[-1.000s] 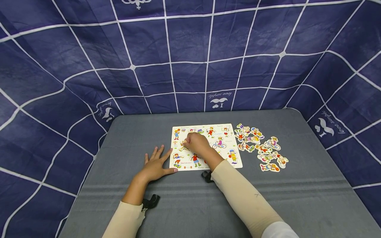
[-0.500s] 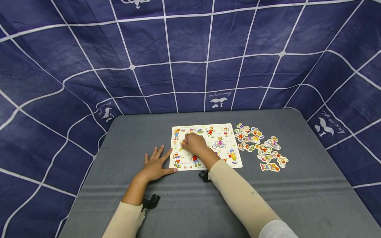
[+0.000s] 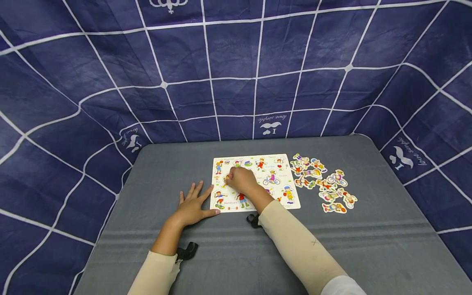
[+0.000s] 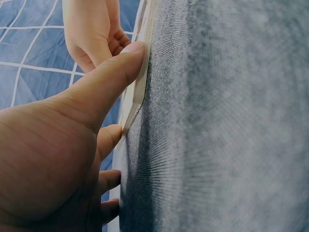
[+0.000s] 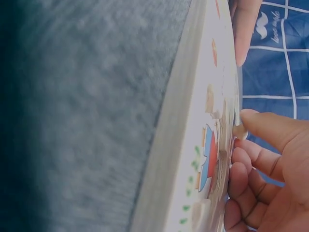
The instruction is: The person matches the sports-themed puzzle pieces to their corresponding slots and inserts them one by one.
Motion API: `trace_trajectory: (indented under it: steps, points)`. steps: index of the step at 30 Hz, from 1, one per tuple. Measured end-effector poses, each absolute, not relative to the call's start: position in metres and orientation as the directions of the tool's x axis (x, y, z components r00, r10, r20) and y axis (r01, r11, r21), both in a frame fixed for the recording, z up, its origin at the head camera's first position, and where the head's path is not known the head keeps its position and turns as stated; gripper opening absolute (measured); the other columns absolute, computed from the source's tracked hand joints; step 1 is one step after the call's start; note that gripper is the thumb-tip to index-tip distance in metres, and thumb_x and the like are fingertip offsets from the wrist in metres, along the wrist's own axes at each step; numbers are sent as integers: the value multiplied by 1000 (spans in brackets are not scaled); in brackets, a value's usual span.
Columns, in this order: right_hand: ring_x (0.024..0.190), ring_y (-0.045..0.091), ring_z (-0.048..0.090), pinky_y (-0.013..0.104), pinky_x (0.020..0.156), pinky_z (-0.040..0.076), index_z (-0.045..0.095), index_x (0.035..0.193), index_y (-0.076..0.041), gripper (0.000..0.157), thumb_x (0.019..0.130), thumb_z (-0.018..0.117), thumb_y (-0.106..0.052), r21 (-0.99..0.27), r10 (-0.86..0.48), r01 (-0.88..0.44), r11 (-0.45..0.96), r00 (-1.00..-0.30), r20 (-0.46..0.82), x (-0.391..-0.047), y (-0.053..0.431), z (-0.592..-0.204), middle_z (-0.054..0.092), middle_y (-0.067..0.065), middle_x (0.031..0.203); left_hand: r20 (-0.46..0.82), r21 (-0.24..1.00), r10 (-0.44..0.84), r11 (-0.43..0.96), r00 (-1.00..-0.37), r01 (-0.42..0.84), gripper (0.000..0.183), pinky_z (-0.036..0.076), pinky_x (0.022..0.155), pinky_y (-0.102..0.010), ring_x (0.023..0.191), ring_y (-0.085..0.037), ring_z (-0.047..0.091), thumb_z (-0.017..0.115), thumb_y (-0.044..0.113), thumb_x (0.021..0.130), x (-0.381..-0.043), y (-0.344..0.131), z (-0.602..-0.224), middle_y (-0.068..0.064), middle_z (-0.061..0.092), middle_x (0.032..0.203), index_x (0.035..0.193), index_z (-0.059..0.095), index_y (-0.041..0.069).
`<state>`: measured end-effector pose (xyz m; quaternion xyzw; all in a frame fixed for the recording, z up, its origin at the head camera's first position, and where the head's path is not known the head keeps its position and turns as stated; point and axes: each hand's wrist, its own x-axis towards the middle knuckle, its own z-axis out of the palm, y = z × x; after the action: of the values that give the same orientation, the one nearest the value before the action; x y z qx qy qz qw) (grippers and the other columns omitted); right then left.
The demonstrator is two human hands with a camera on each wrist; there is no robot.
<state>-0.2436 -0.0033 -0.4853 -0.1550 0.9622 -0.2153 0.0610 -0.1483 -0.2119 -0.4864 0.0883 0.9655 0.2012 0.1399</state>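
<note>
R hand [image 3: 241, 179] pinches sm. yellowish flat piece [image 3: 225, 181] at white rect. printed board [image 3: 284, 181]; L hand [image 3: 193, 208], fingers spread, touches its edge.

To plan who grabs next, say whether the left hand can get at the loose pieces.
Probably not easily: the left hand rests at the left edge of the board, the loose pieces lie beyond its right edge, and the right arm crosses between.

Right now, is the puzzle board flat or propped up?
Flat: the head view shows the puzzle board face up on the gray table, left hand at its edge.
</note>
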Motion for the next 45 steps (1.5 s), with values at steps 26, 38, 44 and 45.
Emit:
trace_trajectory:
  steps: [26,38,44,45]
  points:
    - [95,19,66,37,89,53,70,112,-10,23,93,72,-22,-818,-158,-181,545,-981,111,-216,22,-488,66,5,102,-234,403,219,909,-947,111,97,-3,117,-77,158,-44,0,69,69,83,-148,-211,-487,-15,10,171,161,28,31]
    - [95,21,67,38,89,54,71,112,-8,23,93,73,-22,-867,-106,-181,464,-983,148,-212,35,-486,69,7,102,-234,411,215,906,-948,104,97,-4,117,-76,158,-44,0,70,68,83,-147,-211,-485,-16,10,171,161,28,30]
    - [96,19,67,35,89,54,71,113,-8,24,93,73,-23,-896,-78,-162,413,-987,143,-210,44,-487,72,5,104,-239,410,212,907,-948,99,98,-4,117,-76,158,-43,-1,70,69,82,-148,-211,-485,-14,9,171,161,27,31]
    - [96,19,67,35,89,54,71,113,-9,24,93,72,-23,-900,-75,-159,406,-987,141,-210,45,-487,72,5,104,-239,410,211,907,-948,99,98,-4,118,-76,158,-43,-1,70,69,82,-148,-211,-485,-14,9,171,161,27,31]
